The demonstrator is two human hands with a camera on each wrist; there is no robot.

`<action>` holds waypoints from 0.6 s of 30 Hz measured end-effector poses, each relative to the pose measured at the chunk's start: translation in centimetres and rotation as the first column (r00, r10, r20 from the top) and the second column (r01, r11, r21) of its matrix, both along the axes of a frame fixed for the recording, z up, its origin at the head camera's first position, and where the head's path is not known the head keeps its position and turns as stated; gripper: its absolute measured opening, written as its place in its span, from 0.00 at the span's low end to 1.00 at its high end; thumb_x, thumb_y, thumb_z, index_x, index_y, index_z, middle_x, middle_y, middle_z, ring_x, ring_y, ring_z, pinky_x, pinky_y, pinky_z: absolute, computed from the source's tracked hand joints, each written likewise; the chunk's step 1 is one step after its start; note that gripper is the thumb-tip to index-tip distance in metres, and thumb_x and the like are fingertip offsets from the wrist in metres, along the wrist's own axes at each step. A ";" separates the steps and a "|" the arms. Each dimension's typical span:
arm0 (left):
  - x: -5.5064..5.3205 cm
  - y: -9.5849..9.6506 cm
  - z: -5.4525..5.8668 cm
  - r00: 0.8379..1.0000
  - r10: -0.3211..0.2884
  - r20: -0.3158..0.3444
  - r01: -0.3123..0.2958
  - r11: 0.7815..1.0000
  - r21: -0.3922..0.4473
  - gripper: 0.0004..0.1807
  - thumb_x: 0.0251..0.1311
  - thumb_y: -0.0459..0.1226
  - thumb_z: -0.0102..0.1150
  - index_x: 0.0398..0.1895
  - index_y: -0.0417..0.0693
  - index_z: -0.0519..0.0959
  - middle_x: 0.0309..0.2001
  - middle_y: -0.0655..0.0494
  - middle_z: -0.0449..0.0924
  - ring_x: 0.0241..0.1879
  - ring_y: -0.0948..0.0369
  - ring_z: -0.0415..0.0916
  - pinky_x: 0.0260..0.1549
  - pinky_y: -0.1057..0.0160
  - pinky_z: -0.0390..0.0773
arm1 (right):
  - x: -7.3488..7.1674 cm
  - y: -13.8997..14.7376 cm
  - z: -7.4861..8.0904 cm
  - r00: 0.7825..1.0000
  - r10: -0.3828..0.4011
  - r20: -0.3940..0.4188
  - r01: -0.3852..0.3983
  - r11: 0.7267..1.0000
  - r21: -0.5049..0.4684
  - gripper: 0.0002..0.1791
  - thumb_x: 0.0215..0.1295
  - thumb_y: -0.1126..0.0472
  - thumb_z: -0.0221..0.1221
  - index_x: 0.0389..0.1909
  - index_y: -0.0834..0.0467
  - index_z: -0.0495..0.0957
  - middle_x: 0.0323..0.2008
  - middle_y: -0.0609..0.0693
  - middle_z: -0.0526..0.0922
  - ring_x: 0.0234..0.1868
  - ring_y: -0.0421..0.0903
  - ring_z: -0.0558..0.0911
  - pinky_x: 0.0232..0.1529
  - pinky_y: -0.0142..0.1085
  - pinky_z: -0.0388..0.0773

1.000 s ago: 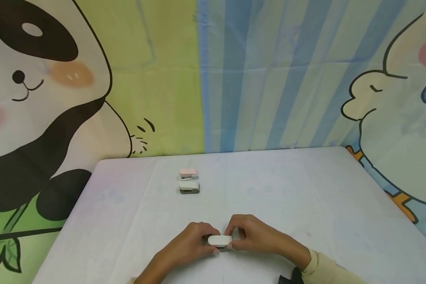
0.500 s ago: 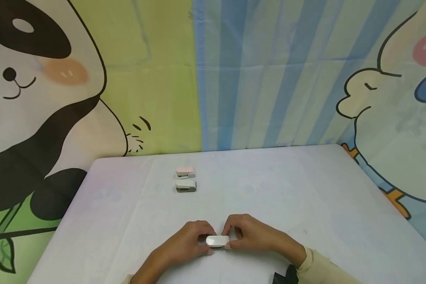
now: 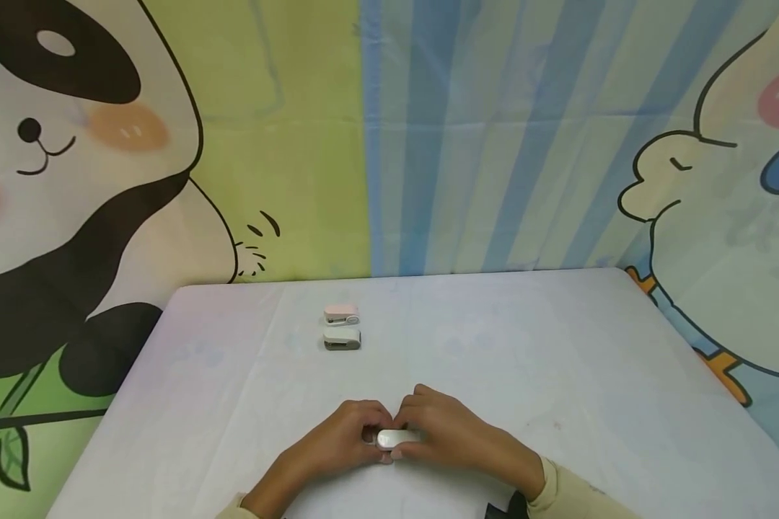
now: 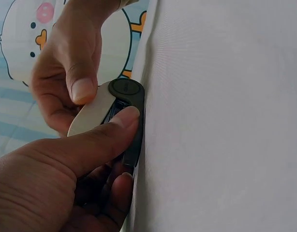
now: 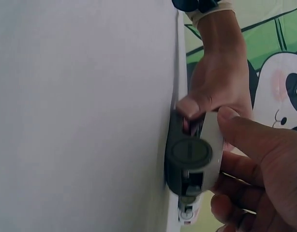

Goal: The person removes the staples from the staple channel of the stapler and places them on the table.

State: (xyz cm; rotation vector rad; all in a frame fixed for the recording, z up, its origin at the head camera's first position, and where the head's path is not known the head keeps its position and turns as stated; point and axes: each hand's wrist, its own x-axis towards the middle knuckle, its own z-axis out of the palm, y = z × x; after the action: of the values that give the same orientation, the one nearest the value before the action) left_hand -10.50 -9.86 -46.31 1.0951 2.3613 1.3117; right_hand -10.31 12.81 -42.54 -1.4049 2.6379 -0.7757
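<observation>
The left hand [image 3: 340, 443] pinches the held stapler [image 3: 394, 439] by the end away from its hinge [image 4: 126, 87], thumb pressed to the dark base [image 4: 134, 150] where the white top [image 4: 90, 115] angles off it. So the held stapler is right between the two hands, on the desk [image 3: 493, 346] or barely above it; I can't tell which. The right hand [image 3: 444, 429] has just slid leftward along it, and its fingertips now seem to meet the left hand's; it grips the white top. To me that makes for a closer, steadier two-handed hold. Farther off, again from the left, a pink stapler [image 3: 341, 314] stands well beyond the left hand, with a grey stapler [image 3: 342, 339] just this side of it, both out of the fingers' way. A black thing [image 3: 509, 507], partly cut off, shows below the right hand by the sleeve [image 3: 574, 494]. What blocks my view is the right hand itself, hiding the hinge from above.
</observation>
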 end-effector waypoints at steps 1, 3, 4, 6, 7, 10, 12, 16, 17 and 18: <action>-0.1 0.0 0.0 1.000 0.000 0.004 0.000 1.000 0.002 0.09 0.52 0.37 0.73 0.34 0.56 0.82 0.36 0.70 0.77 0.31 0.71 0.71 0.30 0.70 0.75 | 0.0 -0.3 0.0 0.999 -0.003 -0.034 0.003 1.000 -0.004 0.15 0.58 0.45 0.67 0.39 0.50 0.83 0.37 0.34 0.78 0.37 0.33 0.68 0.39 0.23 0.67; -0.1 0.1 0.0 1.000 0.001 0.014 -0.001 1.000 0.000 0.09 0.52 0.36 0.73 0.35 0.54 0.82 0.36 0.70 0.77 0.30 0.71 0.71 0.29 0.70 0.75 | 0.1 -0.7 0.0 0.998 -0.009 -0.065 0.008 1.000 -0.015 0.16 0.56 0.45 0.69 0.39 0.51 0.83 0.37 0.36 0.78 0.38 0.33 0.67 0.40 0.22 0.67; -0.2 0.1 0.0 1.000 0.002 0.021 -0.002 1.000 -0.003 0.09 0.52 0.35 0.73 0.35 0.53 0.82 0.36 0.70 0.77 0.30 0.71 0.71 0.28 0.70 0.75 | 0.1 -0.9 -0.1 0.998 -0.012 -0.067 0.011 1.000 -0.017 0.17 0.55 0.45 0.69 0.39 0.52 0.82 0.37 0.36 0.78 0.38 0.33 0.67 0.41 0.22 0.67; -0.2 0.2 0.1 0.999 0.004 0.032 -0.004 1.000 -0.013 0.10 0.51 0.33 0.72 0.36 0.51 0.83 0.36 0.69 0.76 0.30 0.71 0.71 0.28 0.71 0.75 | 0.2 -1.1 -0.2 0.997 -0.021 -0.069 0.021 1.000 -0.012 0.17 0.54 0.46 0.70 0.39 0.52 0.81 0.37 0.36 0.77 0.38 0.34 0.67 0.41 0.23 0.67; -0.2 0.2 0.1 0.999 0.006 0.033 -0.006 1.000 -0.017 0.11 0.51 0.33 0.73 0.37 0.50 0.83 0.36 0.69 0.76 0.29 0.71 0.71 0.28 0.71 0.75 | 0.2 -1.2 -0.3 0.997 -0.029 -0.066 0.028 1.000 -0.006 0.17 0.54 0.47 0.70 0.39 0.52 0.81 0.37 0.36 0.77 0.39 0.34 0.67 0.41 0.22 0.67; -0.2 0.3 0.2 0.999 0.016 0.034 -0.015 1.000 -0.026 0.11 0.49 0.31 0.73 0.36 0.50 0.83 0.34 0.69 0.75 0.29 0.71 0.71 0.27 0.71 0.75 | 0.3 -1.4 -0.3 0.997 -0.043 -0.065 0.043 0.999 0.003 0.16 0.55 0.48 0.71 0.39 0.52 0.81 0.36 0.37 0.77 0.38 0.34 0.68 0.41 0.23 0.68; -0.2 0.4 0.4 1.000 0.017 0.016 -0.017 0.999 -0.033 0.11 0.49 0.31 0.73 0.34 0.51 0.82 0.33 0.69 0.74 0.28 0.71 0.70 0.27 0.71 0.75 | 0.4 -1.5 -0.2 0.997 -0.055 -0.062 0.055 0.998 0.003 0.15 0.55 0.50 0.71 0.38 0.52 0.81 0.36 0.37 0.77 0.38 0.34 0.68 0.40 0.23 0.68; -0.1 0.6 0.5 1.000 0.015 -0.023 -0.016 0.999 -0.043 0.12 0.48 0.32 0.74 0.30 0.53 0.78 0.29 0.68 0.70 0.27 0.72 0.68 0.26 0.72 0.72 | 0.7 -1.5 0.0 0.995 -0.083 -0.059 0.083 0.997 -0.008 0.12 0.54 0.52 0.72 0.35 0.52 0.83 0.33 0.36 0.76 0.35 0.32 0.69 0.36 0.23 0.68; 0.0 0.6 0.4 1.000 0.013 -0.029 -0.014 0.999 -0.046 0.13 0.48 0.32 0.74 0.28 0.54 0.77 0.28 0.67 0.70 0.27 0.72 0.67 0.25 0.73 0.71 | 0.8 -1.5 0.1 0.995 -0.085 -0.051 0.085 0.996 -0.015 0.11 0.53 0.53 0.72 0.35 0.52 0.83 0.32 0.36 0.76 0.34 0.32 0.69 0.35 0.23 0.68; 0.1 0.5 0.4 1.000 0.013 -0.025 -0.014 0.999 -0.052 0.13 0.48 0.32 0.74 0.28 0.54 0.76 0.27 0.67 0.69 0.26 0.72 0.66 0.25 0.73 0.70 | 1.0 -1.5 0.1 0.995 -0.087 -0.046 0.086 0.996 -0.020 0.11 0.53 0.53 0.72 0.35 0.52 0.83 0.31 0.36 0.75 0.33 0.31 0.69 0.35 0.23 0.67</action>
State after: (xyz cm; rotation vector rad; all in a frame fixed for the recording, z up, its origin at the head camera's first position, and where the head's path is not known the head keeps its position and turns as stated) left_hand -10.41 -9.31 -45.94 1.0882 2.4101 1.2405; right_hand -9.33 11.29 -42.47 -1.3367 2.7502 -0.7865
